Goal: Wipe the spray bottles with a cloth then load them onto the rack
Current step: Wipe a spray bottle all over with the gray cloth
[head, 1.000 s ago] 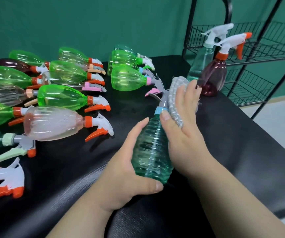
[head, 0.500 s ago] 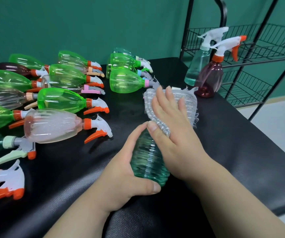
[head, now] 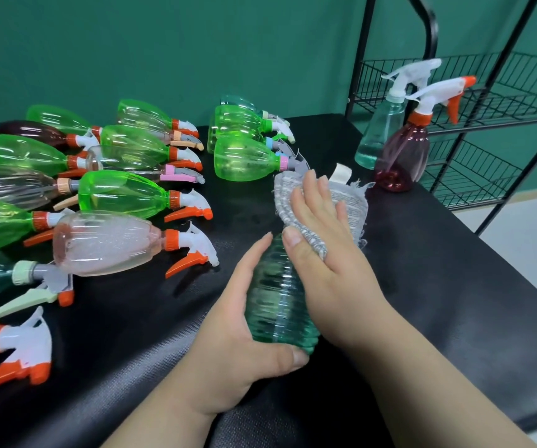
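head view: left hand (head: 244,337) is wrapped round the lower body of a teal ribbed spray bottle (head: 276,305), thumb across the base end, fingers up the left flank. the bottle is tilted over the black table (head: 438,286), base toward the person, neck pointing away; contact with the table cannot be determined. right hand (head: 322,253) lies flat on a grey ribbed cloth (head: 351,205), fingers extended and close together, thumb on the folded edge, pressing the cloth over the bottle's neck end. the spray head is hidden beneath the cloth.

just beyond the right fingertips a green bottle (head: 244,160) lies on its side, with more bottles behind it. left of the left hand a pink-tinted bottle (head: 105,244) with an orange trigger lies nearest, then rows of green, clear and dark bottles on their sides. beyond and to the right of the right hand a clear bottle (head: 378,137) and a maroon bottle (head: 403,160) stand upright, close together, at the table edge beside a black wire rack (head: 493,101).
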